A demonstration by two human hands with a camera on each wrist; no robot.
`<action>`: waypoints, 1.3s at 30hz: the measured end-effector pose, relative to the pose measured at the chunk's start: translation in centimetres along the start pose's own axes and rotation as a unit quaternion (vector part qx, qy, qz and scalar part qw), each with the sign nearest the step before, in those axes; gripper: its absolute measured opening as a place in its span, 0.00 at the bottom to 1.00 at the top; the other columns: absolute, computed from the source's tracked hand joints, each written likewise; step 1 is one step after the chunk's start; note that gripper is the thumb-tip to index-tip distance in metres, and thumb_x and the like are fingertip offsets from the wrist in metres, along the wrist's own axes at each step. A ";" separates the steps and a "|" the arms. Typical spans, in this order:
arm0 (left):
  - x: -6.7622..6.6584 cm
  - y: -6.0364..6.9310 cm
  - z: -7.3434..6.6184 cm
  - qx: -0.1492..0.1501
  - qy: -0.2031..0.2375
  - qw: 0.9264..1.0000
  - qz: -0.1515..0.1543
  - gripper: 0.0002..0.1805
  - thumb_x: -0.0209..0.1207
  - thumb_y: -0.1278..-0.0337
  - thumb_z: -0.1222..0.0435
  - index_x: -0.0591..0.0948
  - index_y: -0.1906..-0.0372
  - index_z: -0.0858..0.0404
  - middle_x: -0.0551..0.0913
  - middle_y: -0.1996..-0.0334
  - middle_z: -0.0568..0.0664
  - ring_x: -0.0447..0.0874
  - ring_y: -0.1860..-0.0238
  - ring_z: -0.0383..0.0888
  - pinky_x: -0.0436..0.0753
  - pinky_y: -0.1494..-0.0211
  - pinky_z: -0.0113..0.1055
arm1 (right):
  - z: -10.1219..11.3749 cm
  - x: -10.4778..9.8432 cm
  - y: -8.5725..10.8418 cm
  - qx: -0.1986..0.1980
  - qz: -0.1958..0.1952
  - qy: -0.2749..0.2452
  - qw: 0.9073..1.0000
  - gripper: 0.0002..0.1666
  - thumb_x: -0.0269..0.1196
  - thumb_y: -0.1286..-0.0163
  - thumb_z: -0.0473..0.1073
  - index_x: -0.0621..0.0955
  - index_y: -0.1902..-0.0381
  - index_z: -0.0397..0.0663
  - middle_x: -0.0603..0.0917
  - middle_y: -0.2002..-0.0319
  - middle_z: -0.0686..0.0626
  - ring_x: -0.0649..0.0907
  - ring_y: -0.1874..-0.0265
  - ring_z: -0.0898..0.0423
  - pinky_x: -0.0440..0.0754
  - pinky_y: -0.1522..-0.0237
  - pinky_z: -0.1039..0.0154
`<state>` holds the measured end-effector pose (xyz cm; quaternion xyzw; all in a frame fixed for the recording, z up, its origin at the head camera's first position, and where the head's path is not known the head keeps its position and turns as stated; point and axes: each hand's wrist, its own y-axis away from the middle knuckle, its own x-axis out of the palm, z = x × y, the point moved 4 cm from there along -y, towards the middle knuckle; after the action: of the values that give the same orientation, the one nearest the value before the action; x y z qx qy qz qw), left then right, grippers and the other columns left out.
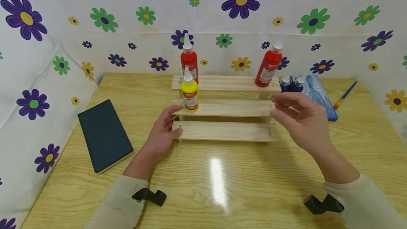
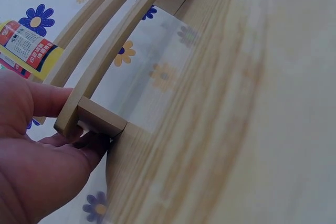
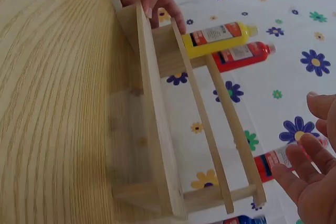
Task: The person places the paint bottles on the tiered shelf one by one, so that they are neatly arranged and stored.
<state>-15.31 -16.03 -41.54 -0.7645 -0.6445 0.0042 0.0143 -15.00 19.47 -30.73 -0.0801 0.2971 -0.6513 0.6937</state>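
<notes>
Left hand (image 1: 161,131) grips the wooden rack (image 1: 225,130) by its left end, near the back edge of the worktop (image 1: 254,186); right hand (image 1: 306,124), loosely open, holds nothing. Likely light and stiff, the rack suits a level, two-ended hold, lest bottles (image 1: 190,99) topple.

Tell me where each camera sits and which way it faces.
Head: worn on the head, looking forward and down at the rack; left hand, right hand and sleeves show.
Left wrist: worn there, looking along the rack from its left end; left hand shows.
Right wrist: worn there, looking along the rack toward its left end; both hands show.
Shared: both wrist views show the rack, yellow bottle and left hand.
</notes>
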 end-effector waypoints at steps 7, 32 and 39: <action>0.0 0.1 -0.1 0.005 0.000 1.000 0.000 0.37 0.52 0.42 0.88 0.66 0.29 0.61 0.65 0.30 0.53 0.65 0.33 0.50 0.60 0.29 0.46 | -2.2 -3.9 0.4 0.045 -0.075 -0.067 0.994 0.19 0.65 0.39 0.19 0.81 0.49 0.25 0.83 0.53 0.40 0.83 0.53 0.52 0.79 0.52 0.70; 0.0 0.1 0.0 0.003 -0.002 1.000 0.004 0.36 0.53 0.41 0.87 0.65 0.29 0.61 0.66 0.30 0.54 0.66 0.33 0.51 0.63 0.31 0.48 | -9.9 -8.0 -3.6 0.243 -0.024 0.132 0.961 0.33 0.65 0.30 0.53 0.73 0.29 0.58 0.73 0.33 0.50 0.74 0.36 0.54 0.75 0.47 0.72; -0.1 0.1 0.0 0.001 0.002 1.000 0.002 0.36 0.52 0.41 0.88 0.66 0.29 0.61 0.65 0.29 0.53 0.65 0.32 0.51 0.59 0.28 0.46 | -11.1 -7.8 -4.1 0.268 0.022 0.151 0.951 0.35 0.63 0.29 0.58 0.72 0.29 0.55 0.72 0.32 0.45 0.74 0.36 0.47 0.76 0.43 0.62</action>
<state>-15.21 -16.11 -41.50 -0.7658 -0.6429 0.0039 0.0163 -24.07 29.36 -35.28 0.2144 0.2143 -0.6959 0.6510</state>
